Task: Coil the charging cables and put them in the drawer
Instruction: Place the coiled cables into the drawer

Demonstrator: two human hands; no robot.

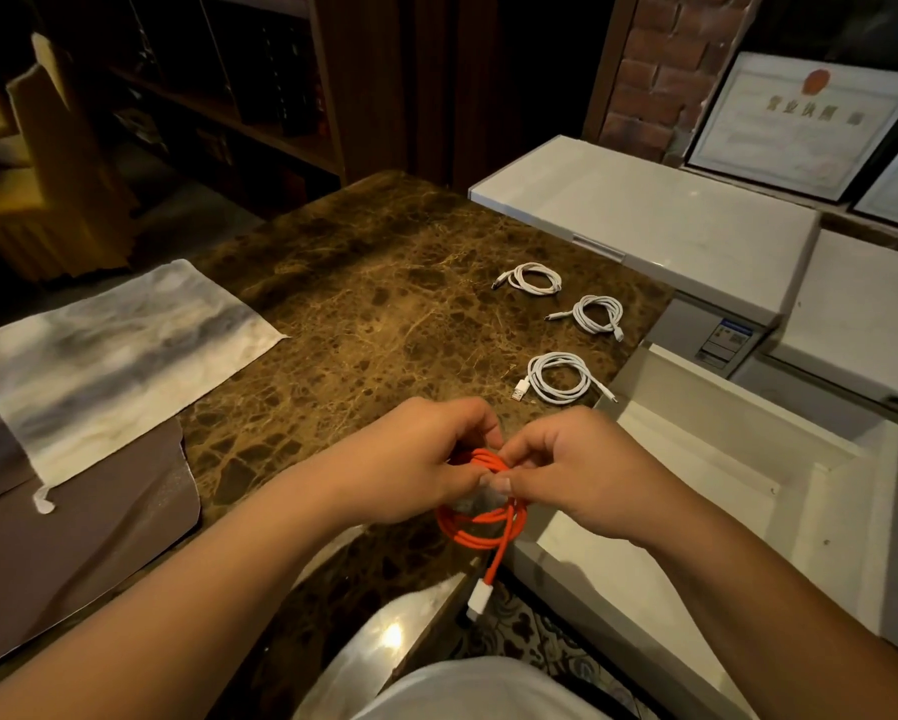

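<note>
An orange charging cable (pixel 480 532) hangs in loops between my two hands over the front edge of the brown marble counter (pixel 363 314). Its white USB plug (pixel 479 599) dangles below. My left hand (pixel 415 459) and my right hand (pixel 576 470) both pinch the top of the coil. Three white cables lie coiled on the counter to the right: the nearest (pixel 558 377), the middle one (pixel 597 313) and the farthest (pixel 534 278). A white drawer (pixel 748 485) stands open at the right, beside the counter.
A grey-white cloth (pixel 103 361) lies on the counter's left side over a brown mat (pixel 72 553). White chest units (pixel 644 215) stand behind the drawer. Framed certificates (pixel 800 122) lean on a brick wall. Dark shelves fill the back left.
</note>
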